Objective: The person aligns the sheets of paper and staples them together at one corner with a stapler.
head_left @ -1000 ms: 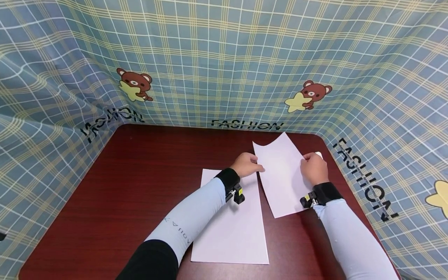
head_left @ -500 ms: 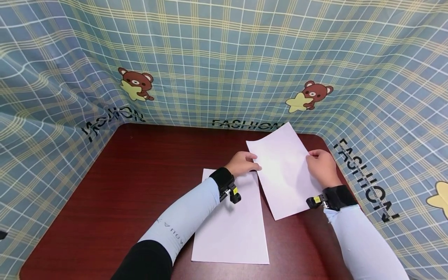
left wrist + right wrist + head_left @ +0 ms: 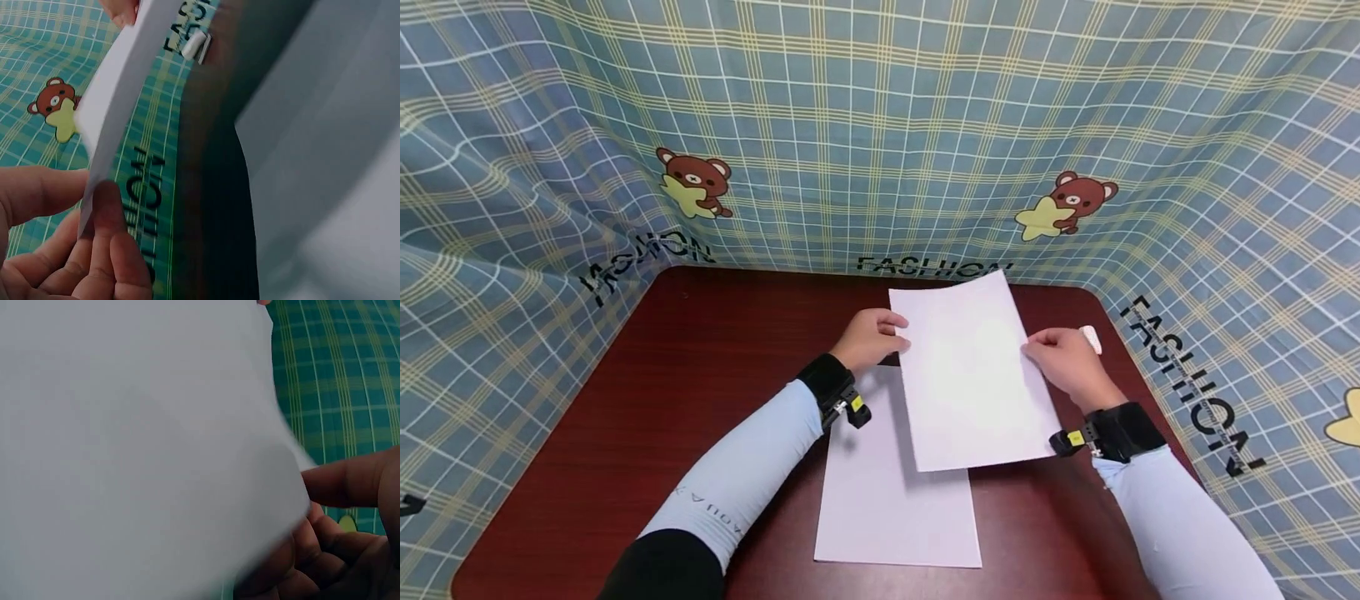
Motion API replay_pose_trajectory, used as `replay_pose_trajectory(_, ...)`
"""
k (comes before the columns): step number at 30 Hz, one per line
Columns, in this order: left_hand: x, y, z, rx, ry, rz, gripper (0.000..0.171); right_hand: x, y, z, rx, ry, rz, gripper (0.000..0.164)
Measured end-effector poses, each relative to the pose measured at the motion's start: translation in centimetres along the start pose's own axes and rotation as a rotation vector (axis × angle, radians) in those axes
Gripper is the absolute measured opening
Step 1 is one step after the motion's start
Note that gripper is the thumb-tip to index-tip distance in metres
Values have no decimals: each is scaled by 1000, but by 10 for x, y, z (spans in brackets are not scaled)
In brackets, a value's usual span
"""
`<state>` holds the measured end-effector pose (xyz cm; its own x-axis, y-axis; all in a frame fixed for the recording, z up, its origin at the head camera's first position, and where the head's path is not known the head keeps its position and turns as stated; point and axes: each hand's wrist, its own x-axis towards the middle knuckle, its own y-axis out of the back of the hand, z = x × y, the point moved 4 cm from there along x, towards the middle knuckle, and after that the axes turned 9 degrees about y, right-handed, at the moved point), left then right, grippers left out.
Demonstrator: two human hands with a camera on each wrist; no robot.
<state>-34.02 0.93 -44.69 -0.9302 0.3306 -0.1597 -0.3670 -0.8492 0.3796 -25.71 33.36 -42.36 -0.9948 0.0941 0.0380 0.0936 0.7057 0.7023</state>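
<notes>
A white sheet of paper (image 3: 970, 375) is held up above the table, tilted, its far edge slightly curved. My left hand (image 3: 871, 337) pinches its left edge; in the left wrist view the thumb and fingers (image 3: 106, 206) are on either side of the paper. On the opposite edge, my right hand (image 3: 1067, 358) pinches the sheet between thumb and fingers, which the right wrist view shows close up with the thumb (image 3: 344, 481) on the near face. Below lies a stack of white paper (image 3: 895, 517), partly covered by the raised sheet and its shadow.
A small white object (image 3: 1091, 339) sits near the table's right edge, behind my right hand. The dark red table (image 3: 700, 375) is enclosed by plaid cloth (image 3: 865, 167) with bears and lettering at the back and sides.
Both hands have carried the sheet leftward, so it now overlaps the paper stack in the head view. The small white object beyond the right hand has come back into sight.
</notes>
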Motion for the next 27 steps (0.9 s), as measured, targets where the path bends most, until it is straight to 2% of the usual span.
replay_pose_trajectory(5,-14,24,-19,8,25,15,28,-9,-22,-7,42,45,-122,32)
replay_pose_trajectory(9,-28,36,-28,7,31,16,25,-18,-38,-13,71,78,-186,28)
replay_pose_trajectory(16,-49,52,-34,60,-26,-2,20,-36,-60,-22,126,80,-274,22)
replay_pose_trajectory(22,-62,59,-42,125,-8,11,20,-42,-76,-20,133,85,-314,18)
replay_pose_trajectory(27,-66,59,-53,162,25,28,21,-47,-86,-19,138,73,-331,16)
